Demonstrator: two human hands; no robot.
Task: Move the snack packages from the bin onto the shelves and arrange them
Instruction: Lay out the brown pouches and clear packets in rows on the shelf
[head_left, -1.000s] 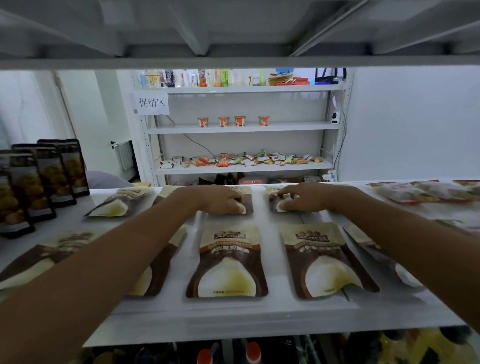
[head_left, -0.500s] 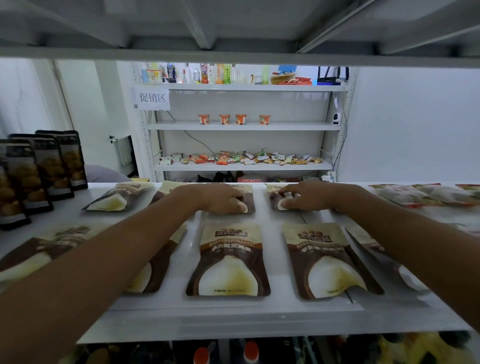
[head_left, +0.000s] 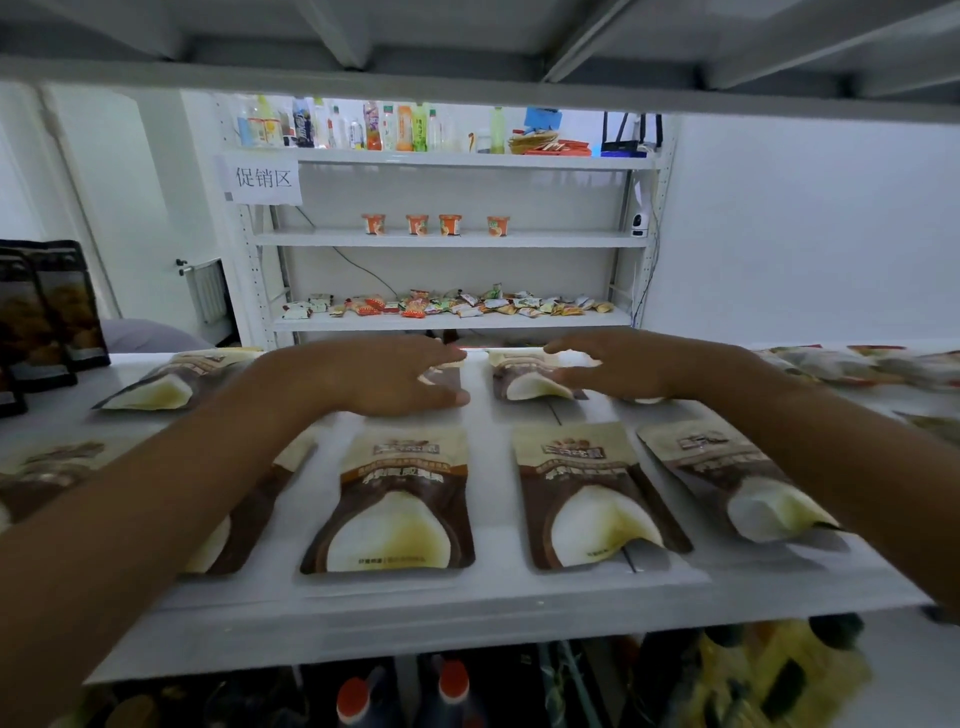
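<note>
I am looking along a white shelf (head_left: 493, 597) where brown-and-cream snack packages (head_left: 395, 499) are lying flat in two rows, labels up, probably so each face reads from the aisle; the bin is not showing. The left hand (head_left: 374, 374) and right hand (head_left: 618, 364) are spreading wide, gripping nothing, over the back-row pouches (head_left: 524, 382). They are seemingly squaring these with the front row, though I cannot tell if they are touching.

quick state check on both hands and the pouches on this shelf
left hand, open, fingers straight over left back pouch
right hand, open, fingers spread over right back pouch
front pouches, lying flat, face up
dark bags, standing upright
</note>
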